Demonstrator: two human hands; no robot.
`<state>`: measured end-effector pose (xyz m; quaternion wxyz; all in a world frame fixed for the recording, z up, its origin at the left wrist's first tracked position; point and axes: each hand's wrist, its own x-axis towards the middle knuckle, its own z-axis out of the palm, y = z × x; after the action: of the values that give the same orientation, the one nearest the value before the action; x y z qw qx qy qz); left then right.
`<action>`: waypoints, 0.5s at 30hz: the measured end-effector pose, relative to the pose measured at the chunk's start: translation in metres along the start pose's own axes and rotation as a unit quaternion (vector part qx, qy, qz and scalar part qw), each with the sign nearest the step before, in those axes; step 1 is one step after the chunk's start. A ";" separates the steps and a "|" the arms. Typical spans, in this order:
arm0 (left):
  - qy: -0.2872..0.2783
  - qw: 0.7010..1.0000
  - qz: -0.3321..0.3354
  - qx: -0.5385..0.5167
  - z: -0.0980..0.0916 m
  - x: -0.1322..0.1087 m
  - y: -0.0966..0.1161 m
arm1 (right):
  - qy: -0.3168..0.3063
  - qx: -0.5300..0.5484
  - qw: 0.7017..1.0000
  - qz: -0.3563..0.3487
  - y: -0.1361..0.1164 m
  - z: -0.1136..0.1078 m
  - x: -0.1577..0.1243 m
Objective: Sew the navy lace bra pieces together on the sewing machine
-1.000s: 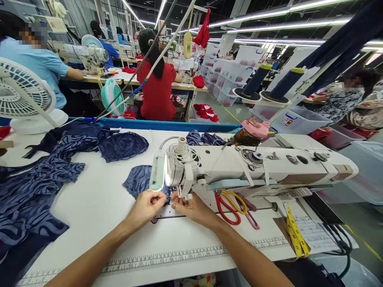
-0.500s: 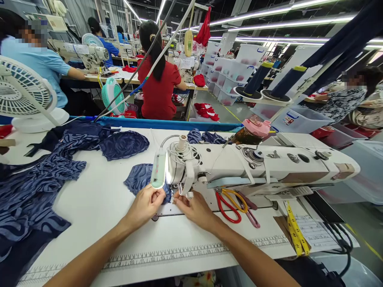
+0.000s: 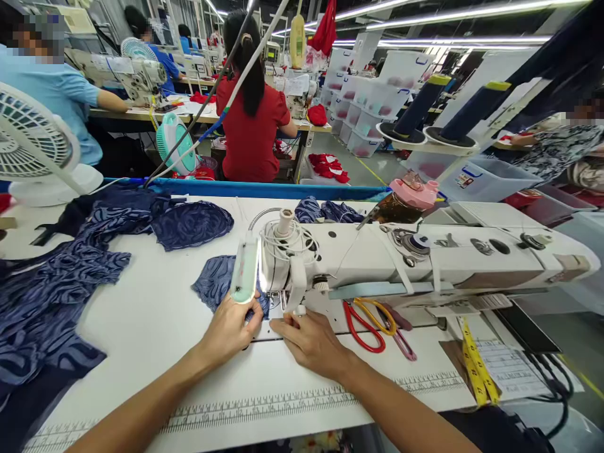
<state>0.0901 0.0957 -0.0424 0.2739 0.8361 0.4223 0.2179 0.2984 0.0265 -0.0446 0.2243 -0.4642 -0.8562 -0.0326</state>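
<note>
A dark blue patterned fabric piece lies at the needle end of the white sewing machine, partly behind the pale green lamp. My left hand is closed on its near edge, fingers curled beside the presser foot. Just right of the needle area, my right hand rests on the machine bed with its fingers bent together. Whatever those fingertips may pinch is hidden.
Blue patterned garments cover the left of the table, near a white fan. Red-handled scissors and yellow-handled scissors lie under the machine arm. A yellow tape measure hangs at right. Co-workers sit beyond.
My left fingers have curled further under the hand near the fabric edge. My right hand has turned more palm-down and moved slightly nearer me. The view has shifted a little.
</note>
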 end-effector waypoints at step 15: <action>0.007 1.000 -0.008 -0.010 -0.002 0.003 0.000 | 0.055 0.011 0.998 0.019 0.001 0.006 -0.001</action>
<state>0.0899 0.0989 -0.0404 0.2807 0.8288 0.4284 0.2254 0.2973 0.0281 -0.0501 0.2765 -0.4754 -0.8340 -0.0443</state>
